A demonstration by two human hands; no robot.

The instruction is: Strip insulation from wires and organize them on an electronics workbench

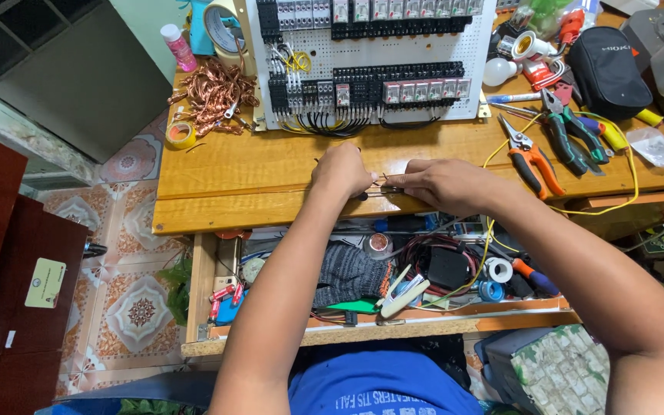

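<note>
My left hand (341, 170) and my right hand (446, 184) meet over the front edge of a wooden workbench (240, 165). Both pinch a short piece of thin wire (384, 182) stretched between their fingertips. Behind the hands stands a white perforated panel (374, 58) packed with rows of black relays, terminal blocks and black and yellow wiring. A yellow wire (501, 150) runs from my right wrist across the bench to the right.
Orange-handled pliers (530, 157), green-handled cutters (570, 134) and a black pouch (607, 69) lie to the right. A heap of copper wire (213, 96), tape rolls (181, 134) and a pink bottle (177, 46) sit on the left. An open drawer (378, 277) of clutter lies below.
</note>
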